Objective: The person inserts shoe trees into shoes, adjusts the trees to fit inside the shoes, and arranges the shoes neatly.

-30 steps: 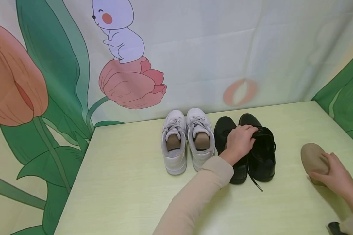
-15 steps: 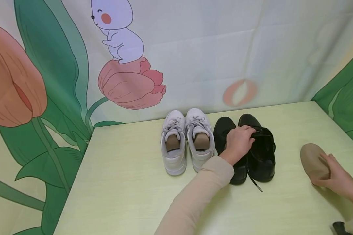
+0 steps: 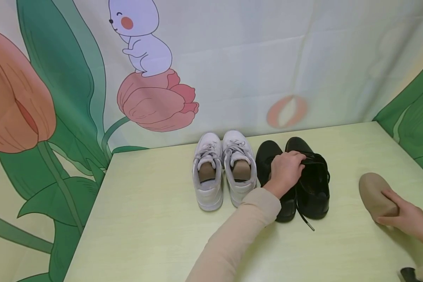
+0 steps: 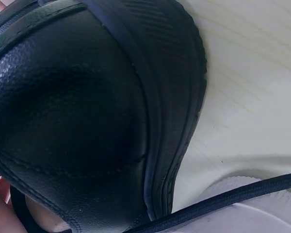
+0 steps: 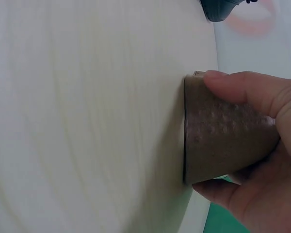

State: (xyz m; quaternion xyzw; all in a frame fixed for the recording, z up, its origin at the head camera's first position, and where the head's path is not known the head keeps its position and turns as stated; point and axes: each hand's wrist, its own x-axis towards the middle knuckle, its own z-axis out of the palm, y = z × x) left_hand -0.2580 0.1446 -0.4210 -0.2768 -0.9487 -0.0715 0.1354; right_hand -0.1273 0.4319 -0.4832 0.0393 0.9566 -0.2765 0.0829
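Note:
A pair of black lace-up shoes stands on the table in the head view. My left hand [image 3: 285,170] reaches across the left black shoe [image 3: 268,152], its fingertips curled at the tongue and laces of the right black shoe [image 3: 313,196]. Black leather and a thick sole fill much of the left wrist view. At the right, my right hand [image 3: 409,215] holds a brown, rounded toe-shaped shoe insert [image 3: 375,192] between thumb and fingers. The right wrist view shows the insert's straight edge [image 5: 186,131] facing the pale table, above a shadow.
White sneakers [image 3: 208,192] stand left of the black shoes, with similar brown pieces [image 3: 241,170] inside. A black lace [image 3: 306,223] trails on the pale table [image 3: 134,219]. Behind hangs a cloth [image 3: 225,78] printed with flowers and a white animal.
My right hand has shifted its grip around the insert, which has turned slightly, its near end now closer to the palm. My left hand stays at the black shoes.

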